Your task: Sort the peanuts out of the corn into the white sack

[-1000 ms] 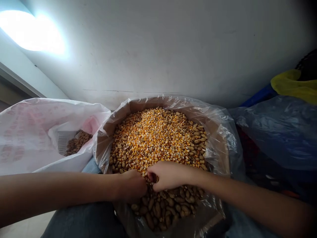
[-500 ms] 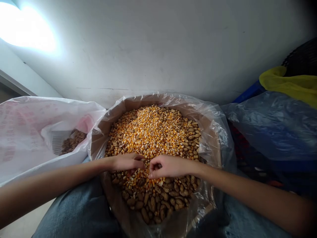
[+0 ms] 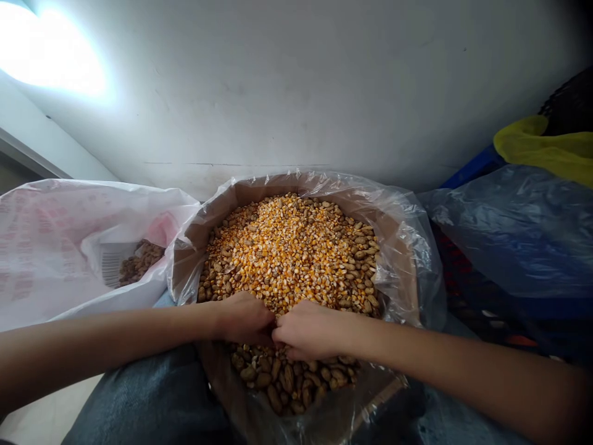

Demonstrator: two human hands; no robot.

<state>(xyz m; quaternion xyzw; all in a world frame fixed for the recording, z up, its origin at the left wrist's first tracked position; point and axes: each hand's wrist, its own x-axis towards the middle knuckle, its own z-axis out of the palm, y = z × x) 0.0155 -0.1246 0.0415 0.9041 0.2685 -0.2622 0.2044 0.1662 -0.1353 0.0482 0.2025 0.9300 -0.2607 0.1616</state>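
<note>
A box lined with clear plastic (image 3: 403, 247) stands between my knees, filled with loose corn kernels (image 3: 287, 253) heaped over unshelled peanuts (image 3: 290, 383). My left hand (image 3: 245, 316) is down in the near half of the heap, back upward, its fingers curled inward. Right against it, my right hand (image 3: 310, 329) has its fingers bent down and closed. The two hands meet at the fingertips, low over the kernels and peanuts. What lies within the fingers of either hand is hidden.
On the left lies a white plastic sack (image 3: 46, 247) with brown pellets (image 3: 141, 262) in its mouth. To the right are a clear plastic bag (image 3: 519, 228), a yellow cloth (image 3: 546, 148) and a blue crate edge (image 3: 472, 167). A pale wall (image 3: 296, 86) rises behind the box.
Both hands have moved slightly toward me and lower into the heap. Their fingers have curled in and the gap between them has closed.
</note>
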